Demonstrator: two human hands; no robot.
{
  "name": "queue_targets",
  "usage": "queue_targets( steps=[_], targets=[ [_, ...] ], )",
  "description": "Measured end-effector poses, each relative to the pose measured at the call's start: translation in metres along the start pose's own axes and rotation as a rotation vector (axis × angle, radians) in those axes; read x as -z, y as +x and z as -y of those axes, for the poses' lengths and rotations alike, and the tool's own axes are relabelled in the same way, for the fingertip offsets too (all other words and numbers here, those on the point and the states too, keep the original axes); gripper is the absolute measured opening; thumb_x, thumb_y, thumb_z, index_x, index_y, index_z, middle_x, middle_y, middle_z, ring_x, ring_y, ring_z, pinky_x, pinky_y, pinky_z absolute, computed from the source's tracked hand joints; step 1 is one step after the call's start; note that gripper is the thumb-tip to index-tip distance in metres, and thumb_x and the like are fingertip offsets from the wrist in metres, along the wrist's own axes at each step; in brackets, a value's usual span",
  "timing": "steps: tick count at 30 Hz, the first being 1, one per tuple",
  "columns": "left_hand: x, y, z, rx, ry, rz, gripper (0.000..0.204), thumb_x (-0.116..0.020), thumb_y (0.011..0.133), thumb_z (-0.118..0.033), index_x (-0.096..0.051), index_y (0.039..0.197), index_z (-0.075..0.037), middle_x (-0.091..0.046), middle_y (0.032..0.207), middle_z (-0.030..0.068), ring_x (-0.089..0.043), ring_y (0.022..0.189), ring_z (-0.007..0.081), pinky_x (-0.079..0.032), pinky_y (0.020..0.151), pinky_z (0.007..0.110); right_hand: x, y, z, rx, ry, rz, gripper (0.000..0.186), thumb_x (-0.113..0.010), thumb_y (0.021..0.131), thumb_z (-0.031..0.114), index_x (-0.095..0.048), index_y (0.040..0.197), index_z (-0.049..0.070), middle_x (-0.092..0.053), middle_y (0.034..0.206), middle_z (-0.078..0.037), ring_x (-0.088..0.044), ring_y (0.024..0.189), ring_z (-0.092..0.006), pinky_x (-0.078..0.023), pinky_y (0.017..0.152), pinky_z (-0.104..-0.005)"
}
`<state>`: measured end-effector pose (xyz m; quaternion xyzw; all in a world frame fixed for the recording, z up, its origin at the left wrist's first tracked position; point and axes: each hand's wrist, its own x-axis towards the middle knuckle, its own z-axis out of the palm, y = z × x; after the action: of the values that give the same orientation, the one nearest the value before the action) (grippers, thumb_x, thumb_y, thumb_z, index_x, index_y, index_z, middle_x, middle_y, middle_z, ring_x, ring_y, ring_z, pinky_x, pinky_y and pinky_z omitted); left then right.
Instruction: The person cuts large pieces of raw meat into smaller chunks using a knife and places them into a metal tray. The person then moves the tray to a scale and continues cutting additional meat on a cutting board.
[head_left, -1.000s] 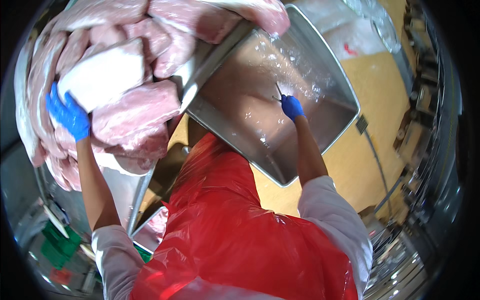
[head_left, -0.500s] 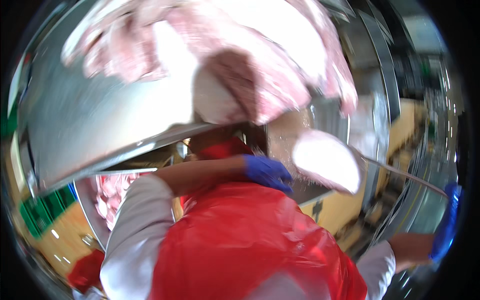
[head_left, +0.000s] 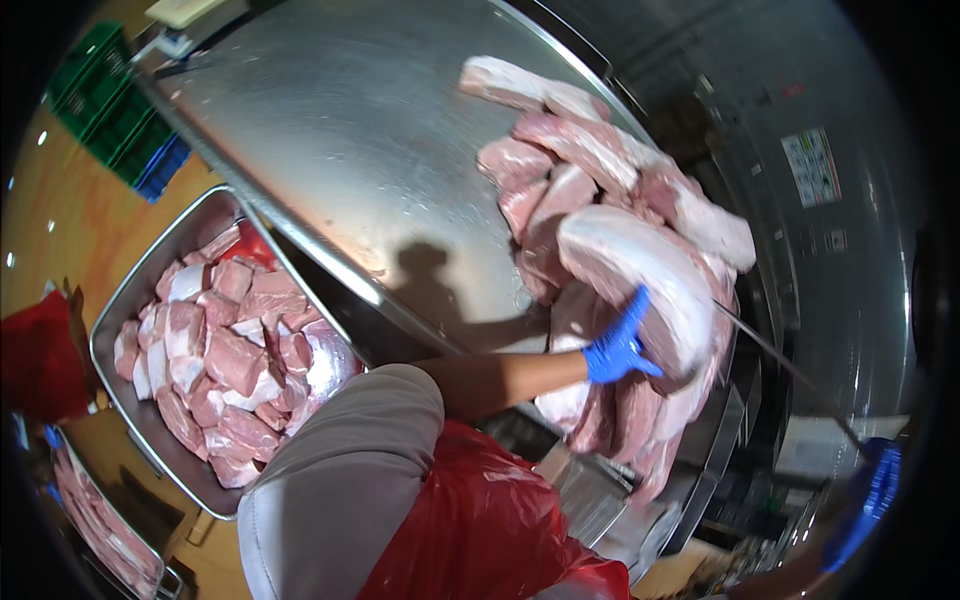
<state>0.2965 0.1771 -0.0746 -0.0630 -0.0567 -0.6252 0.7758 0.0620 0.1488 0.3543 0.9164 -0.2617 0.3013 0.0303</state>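
My left hand (head_left: pixel 618 345), in a blue glove, has its thumb and fingers spread against the lower side of a large slab of pork (head_left: pixel 640 260). This slab, pale with fat on top, lies over a pile of other pork pieces (head_left: pixel 575 150) on the steel table (head_left: pixel 350 150). At the lower right, my gloved right hand (head_left: pixel 865 505) is closed round one end of a long thin metal rod (head_left: pixel 790 372). The rod's far end reaches the slab's right side; its tip is hidden there, so I cannot tell its shape.
Left of me, below the table's raised edge, stands a steel bin (head_left: pixel 103 320) heaped with pork chunks (head_left: pixel 235 355). Green crates (head_left: pixel 105 100) stand at the upper left. Another person's red apron (head_left: pixel 45 355) and a tray of meat (head_left: pixel 110 530) show at the far left.
The view has swung, and the big slab has moved from in front of my body onto the meat pile. My left hand has reached out to it. The right hand keeps the rod.
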Motion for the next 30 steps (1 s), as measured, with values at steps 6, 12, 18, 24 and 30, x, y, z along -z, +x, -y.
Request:
queue_targets(
  steps=[6, 12, 18, 24, 30],
  targets=[
    [0.051, -0.06, -0.157, -0.111, 1.089, -0.75, 0.062, -0.055, 0.096, -0.044, -0.042, 0.143, -0.005, -0.053, 0.136, 0.0153, -0.057, 0.119, 0.0271, -0.049, 0.098, 0.043, -0.277, -0.004, -0.018, -0.487, 0.965, 0.454, 0.056, -0.042, 0.1, 0.055, -0.064, 0.111, 0.005, -0.04, 0.06, 0.008, -0.033, 0.051, -0.0032, -0.026, 0.047, -0.0226],
    [0.107, -0.28, -0.133, -0.877, 1.179, -0.777, 0.026, -0.057, 0.094, -0.011, -0.066, 0.115, 0.0, -0.067, 0.117, 0.0104, -0.063, 0.105, 0.018, -0.05, 0.094, 0.032, -0.367, -0.075, -0.058, -0.338, 0.746, 1.328, 0.04, -0.061, 0.095, 0.014, -0.054, 0.134, 0.007, -0.051, 0.075, 0.007, -0.046, 0.062, -0.0031, -0.04, 0.053, -0.0188],
    [0.156, -0.526, 0.03, -0.838, 1.358, -2.243, 0.033, -0.056, 0.091, -0.029, -0.069, 0.093, 0.001, -0.067, 0.087, 0.0221, -0.066, 0.083, 0.0352, -0.05, 0.075, 0.041, -0.517, -0.191, -0.078, 0.095, 0.63, 1.426, 0.015, -0.053, 0.085, 0.008, -0.06, 0.098, 0.003, -0.059, 0.071, -0.009, -0.058, 0.059, -0.0185, -0.047, 0.054, -0.0334],
    [0.22, -0.576, 0.205, -0.464, 0.907, -2.59, 0.035, -0.053, 0.088, -0.028, -0.07, 0.088, 0.003, -0.068, 0.086, 0.0254, -0.068, 0.083, 0.0373, -0.052, 0.077, 0.043, -0.512, -0.196, -0.047, 0.172, 0.731, 1.08, 0.017, -0.061, 0.086, 0.018, -0.059, 0.087, 0.001, -0.058, 0.072, -0.016, -0.056, 0.066, -0.0334, -0.044, 0.063, -0.0433],
    [0.241, -0.584, 0.255, -0.186, 0.611, -2.669, 0.047, -0.063, 0.081, -0.029, -0.064, 0.118, -0.001, -0.065, 0.11, 0.0285, -0.063, 0.107, 0.0396, -0.049, 0.095, 0.043, -0.539, -0.228, -0.036, 0.02, 0.78, 0.816, 0.018, -0.06, 0.089, 0.019, -0.056, 0.085, 0.002, -0.056, 0.073, -0.015, -0.054, 0.064, -0.0279, -0.043, 0.061, -0.0411]
  ],
)
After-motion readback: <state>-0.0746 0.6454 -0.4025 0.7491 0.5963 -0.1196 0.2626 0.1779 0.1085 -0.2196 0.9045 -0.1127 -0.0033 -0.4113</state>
